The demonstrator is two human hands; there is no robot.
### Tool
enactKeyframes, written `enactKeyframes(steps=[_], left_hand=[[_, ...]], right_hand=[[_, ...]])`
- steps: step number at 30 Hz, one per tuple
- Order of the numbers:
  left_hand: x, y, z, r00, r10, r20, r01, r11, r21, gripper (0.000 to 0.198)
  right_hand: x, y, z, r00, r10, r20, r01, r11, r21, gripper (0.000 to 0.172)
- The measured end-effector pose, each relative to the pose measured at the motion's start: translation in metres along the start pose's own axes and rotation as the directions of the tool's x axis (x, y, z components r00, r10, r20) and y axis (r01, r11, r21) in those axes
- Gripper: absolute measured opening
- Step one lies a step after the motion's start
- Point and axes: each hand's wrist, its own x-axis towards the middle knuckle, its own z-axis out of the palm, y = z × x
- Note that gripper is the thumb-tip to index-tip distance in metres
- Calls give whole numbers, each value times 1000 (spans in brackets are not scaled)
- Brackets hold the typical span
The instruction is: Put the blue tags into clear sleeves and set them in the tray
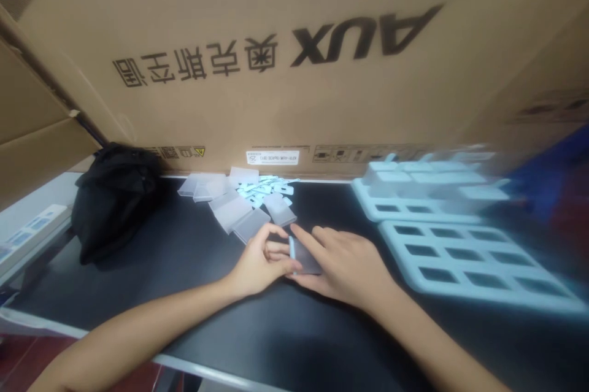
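Over the middle of the black table, both hands meet at a small flat translucent plastic case (307,259). A thin light-blue strip (292,247) lies along the case's left end. My left hand (260,262) pinches at that strip, with the thumb below and the fingers curled above. My right hand (350,260) grips the case between its thumb and fingers, covering its right part. Just beyond my hands lie several loose translucent cases (234,213), overlapping one another. Beside them is a heap of small light-blue plastic pieces (262,189).
A light-blue rack (414,264) with rectangular openings lies at right. Behind it, another rack (363,196) holds several pale upright cases (427,178). A black cloth bag (115,202) sits at left, near a white box (34,235). A large cardboard box (276,110) walls off the back.
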Motion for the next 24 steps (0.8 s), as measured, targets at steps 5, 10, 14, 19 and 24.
enactKeyframes(steps=[5,10,14,19,24], left_hand=[[1,0,-1,1000,-16,23,14,996,91,63],[0,1,2,996,-34,79,26,995,95,64],[-2,10,5,989,-23,148,6,994,113,60],[-4,19,7,983,-10,182,-21,986,167,54],[-5,19,5,982,10,191,-57,969,241,53]], right_hand=[[-1,3,-4,998,-57,1,57,998,-3,55],[-5,7,-12,993,-60,101,55,997,55,41],[-7,4,-16,997,-35,73,32,998,47,38],[-6,-4,-20,1000,9,-1,-9,998,55,34],[-2,-8,-22,999,-35,29,32,996,84,37]])
